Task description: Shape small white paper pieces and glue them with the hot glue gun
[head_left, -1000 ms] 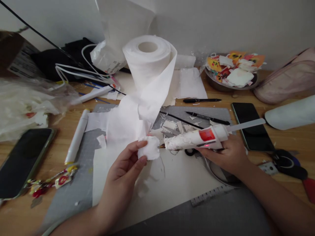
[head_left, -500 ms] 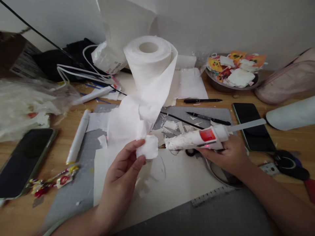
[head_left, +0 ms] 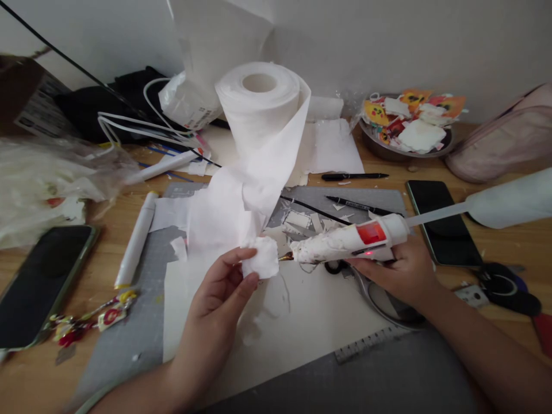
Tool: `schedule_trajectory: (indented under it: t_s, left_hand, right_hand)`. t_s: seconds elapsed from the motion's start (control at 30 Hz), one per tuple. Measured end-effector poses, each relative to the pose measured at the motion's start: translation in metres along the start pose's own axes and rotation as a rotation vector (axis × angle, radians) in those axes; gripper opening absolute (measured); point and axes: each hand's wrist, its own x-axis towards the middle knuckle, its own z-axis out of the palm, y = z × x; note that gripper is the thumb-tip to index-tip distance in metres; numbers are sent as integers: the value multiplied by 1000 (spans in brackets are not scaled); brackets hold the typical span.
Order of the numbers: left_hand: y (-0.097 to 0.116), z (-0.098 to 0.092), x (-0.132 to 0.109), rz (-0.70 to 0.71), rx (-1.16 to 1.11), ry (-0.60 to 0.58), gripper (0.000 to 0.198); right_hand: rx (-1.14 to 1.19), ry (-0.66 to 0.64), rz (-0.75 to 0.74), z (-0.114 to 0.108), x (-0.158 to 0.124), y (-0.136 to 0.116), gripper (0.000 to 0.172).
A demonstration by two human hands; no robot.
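Note:
Between thumb and fingers, my left hand (head_left: 222, 293) pinches a small white padded square (head_left: 261, 257) with uneven edges. My right hand (head_left: 403, 270) is wrapped round the handle of a white hot glue gun (head_left: 349, 238), whose small light glows red. A clear glue stick (head_left: 437, 214) pokes out of its back end. The gun's dark nozzle (head_left: 286, 256) points left and meets the right edge of the square, or comes very near it; I cannot tell which. Beneath both hands lies a cream sheet (head_left: 297, 333) on a grey cutting mat (head_left: 129, 339).
A paper towel roll (head_left: 259, 109) stands behind, its loose end trailing forward. Scissors (head_left: 379, 305) and a clear ruler (head_left: 366, 344) lie below the glue gun. A metal bowl (head_left: 388, 146) of small crafted pieces sits back right. Phones lie on both sides, one phone (head_left: 43, 282) at left.
The glue gun has shifted and turned slightly, its rear end a little further right. The white square has moved a touch to the right in my left hand. Both holds are unchanged.

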Motion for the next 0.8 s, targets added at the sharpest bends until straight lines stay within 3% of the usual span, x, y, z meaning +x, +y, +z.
schedule_trajectory:
  t_s: [0.27, 0.8]
  left_hand:
    - [-4, -5, 0, 115, 175, -89, 16]
    - [-6, -7, -2, 87, 87, -45, 18]
  right_hand:
    - [-65, 8, -48, 0, 0, 0, 16]
    - [-112, 9, -53, 0, 1, -2, 19]
